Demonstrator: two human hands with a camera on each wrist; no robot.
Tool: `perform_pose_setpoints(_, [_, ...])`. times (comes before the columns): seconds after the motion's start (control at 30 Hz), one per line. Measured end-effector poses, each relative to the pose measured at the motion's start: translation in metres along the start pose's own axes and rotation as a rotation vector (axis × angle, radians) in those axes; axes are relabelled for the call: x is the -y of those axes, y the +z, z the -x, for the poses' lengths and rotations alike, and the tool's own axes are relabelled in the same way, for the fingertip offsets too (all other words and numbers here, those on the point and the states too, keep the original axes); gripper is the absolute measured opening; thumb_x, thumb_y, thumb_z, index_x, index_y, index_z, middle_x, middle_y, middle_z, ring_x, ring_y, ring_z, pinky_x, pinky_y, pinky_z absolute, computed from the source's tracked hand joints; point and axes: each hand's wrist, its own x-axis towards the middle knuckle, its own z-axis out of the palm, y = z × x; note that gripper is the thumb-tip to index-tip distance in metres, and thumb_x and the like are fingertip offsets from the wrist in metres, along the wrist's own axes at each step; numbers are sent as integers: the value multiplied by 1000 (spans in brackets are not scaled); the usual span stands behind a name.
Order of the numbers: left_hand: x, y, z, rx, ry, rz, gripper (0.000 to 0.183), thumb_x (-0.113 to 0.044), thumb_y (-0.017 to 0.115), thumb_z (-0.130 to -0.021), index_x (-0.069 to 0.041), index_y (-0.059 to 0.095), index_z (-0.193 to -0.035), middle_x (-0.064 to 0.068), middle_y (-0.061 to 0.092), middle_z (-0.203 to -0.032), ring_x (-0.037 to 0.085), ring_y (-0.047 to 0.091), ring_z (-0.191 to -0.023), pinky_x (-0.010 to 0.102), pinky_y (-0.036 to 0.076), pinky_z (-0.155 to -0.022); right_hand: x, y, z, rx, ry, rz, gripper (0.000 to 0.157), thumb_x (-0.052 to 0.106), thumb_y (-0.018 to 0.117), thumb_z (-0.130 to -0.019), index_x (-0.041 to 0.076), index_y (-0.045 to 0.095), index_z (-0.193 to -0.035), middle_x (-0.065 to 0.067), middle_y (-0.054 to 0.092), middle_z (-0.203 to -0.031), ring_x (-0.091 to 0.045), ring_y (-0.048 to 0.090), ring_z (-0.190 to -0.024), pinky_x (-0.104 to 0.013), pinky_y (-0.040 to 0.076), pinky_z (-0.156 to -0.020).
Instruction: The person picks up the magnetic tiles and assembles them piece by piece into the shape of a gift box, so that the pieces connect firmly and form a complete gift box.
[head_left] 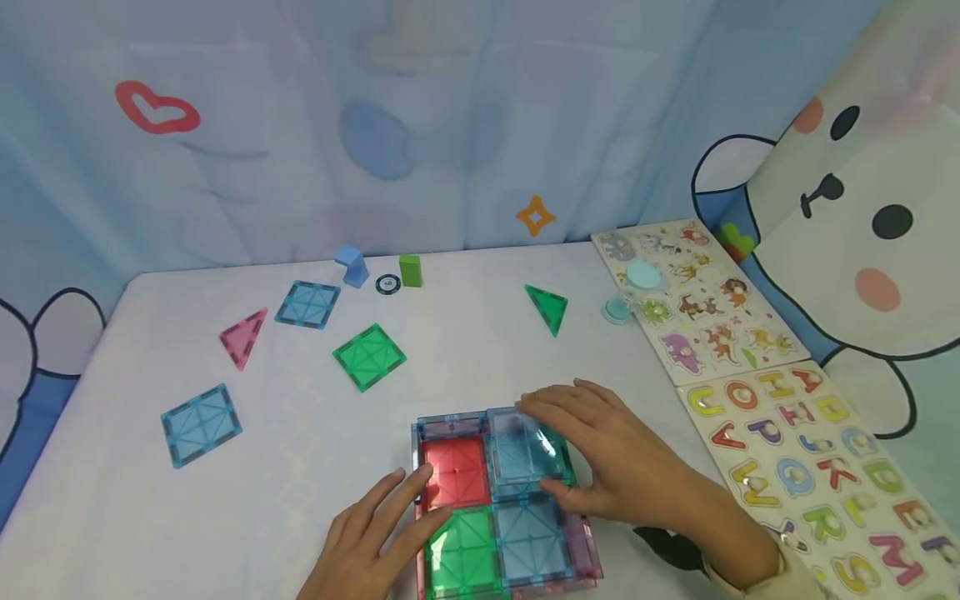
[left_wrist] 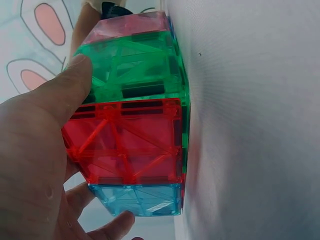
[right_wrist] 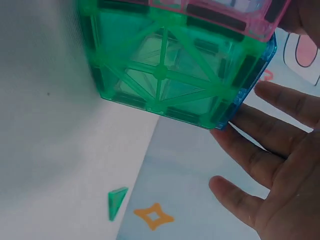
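Observation:
A low box built of translucent magnetic tiles [head_left: 534, 546] stands on the table in front of me. Its top shows a red square tile [head_left: 455, 467], a green square tile [head_left: 463, 554] and a blue square tile in front at the right. My right hand [head_left: 607, 450] holds another blue square tile [head_left: 521, 454] at the back right corner, thumb at its front edge and fingers at its far edge. On the box's left side rests my left hand [head_left: 378, 533], fingers spread and fairly straight. The left wrist view shows red, green and blue side walls [left_wrist: 125, 142].
Loose tiles lie to the left, among them a green square [head_left: 370, 357] and a pink triangle [head_left: 243, 337]. A green triangle [head_left: 549, 308] lies beyond the box. Small blocks [head_left: 410, 271] stand at the back. An animal puzzle board [head_left: 660, 333] and a letter board [head_left: 720, 429] line the right.

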Motion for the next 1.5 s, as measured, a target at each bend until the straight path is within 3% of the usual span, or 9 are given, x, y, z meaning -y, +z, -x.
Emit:
perform_pose_setpoints(0.17, [14,-10,-5,61,-18,132,81,-72,43,-83,-21,37,-146,3,24,-155,22,27,-136,50,42,-83,-11,-1,23,16,105,-367,109,51,81,-65,19,22,-150,1,26,-154,-21,28,-139,-49,36,-103])
perform_pose_setpoints(0.27, [35,-24,-16,148,-150,200,79,-61,55,-85,-26,27,-149,-3,19,-156,20,21,-139,58,37,-93,-22,7,42,39,70,-623,125,54,82,-63,9,7,-152,-8,11,-158,-33,22,-140,-45,36,-104])
perform_pose_setpoints(0.33, [54,-32,-27,194,-261,144,80,-55,60,-85,-30,22,-150,-4,19,-156,22,20,-140,61,32,-97,-25,18,53,77,61,-738,130,55,81,-63,8,-2,-152,-10,2,-159,-35,15,-142,-34,32,-107])
perform_pose_setpoints(0.57, [124,-10,-78,206,-410,-71,85,-50,66,-83,-11,28,-148,19,32,-148,41,32,-131,63,30,-96,-25,50,65,121,44,-858,136,50,83,-62,7,-12,-150,-14,-12,-157,-30,-9,-144,-18,6,-109])
perform_pose_setpoints(0.73, [140,7,-99,182,-430,-104,80,-44,69,-82,-10,33,-144,18,46,-138,41,42,-122,60,34,-92,-26,56,66,126,28,-894,133,50,81,-66,7,-13,-150,-14,-13,-157,-30,-9,-144,-20,7,-109])
perform_pose_setpoints(0.97, [112,-23,-108,82,-399,-98,81,-46,73,-73,-15,42,-140,11,57,-129,34,51,-111,55,38,-85,-30,54,67,135,49,-864,135,51,82,-63,10,-13,-150,-10,-9,-158,-29,-6,-144,-22,9,-110])
perform_pose_setpoints(1.17, [50,-59,-104,111,-132,-10,86,-59,70,-71,-28,36,-145,-8,55,-131,14,51,-114,46,35,-91,-28,49,63,134,52,-855,138,49,85,-60,11,-13,-150,-10,-9,-158,-28,-7,-144,-21,6,-109])
perform_pose_setpoints(1.33, [21,-58,-100,165,11,-31,81,-64,65,-74,-26,41,-141,-11,57,-127,9,51,-110,43,33,-95,-19,37,56,123,27,-851,137,46,86,-60,9,-11,-150,-13,-8,-158,-29,-5,-144,-18,6,-110])
perform_pose_setpoints(1.5, [17,-48,-96,118,40,-31,80,-65,64,-75,-23,43,-140,-9,59,-124,10,52,-109,42,34,-93,-15,33,54,123,20,-848,137,47,85,-60,8,-10,-150,-14,-7,-158,-29,-5,-144,-18,6,-110])
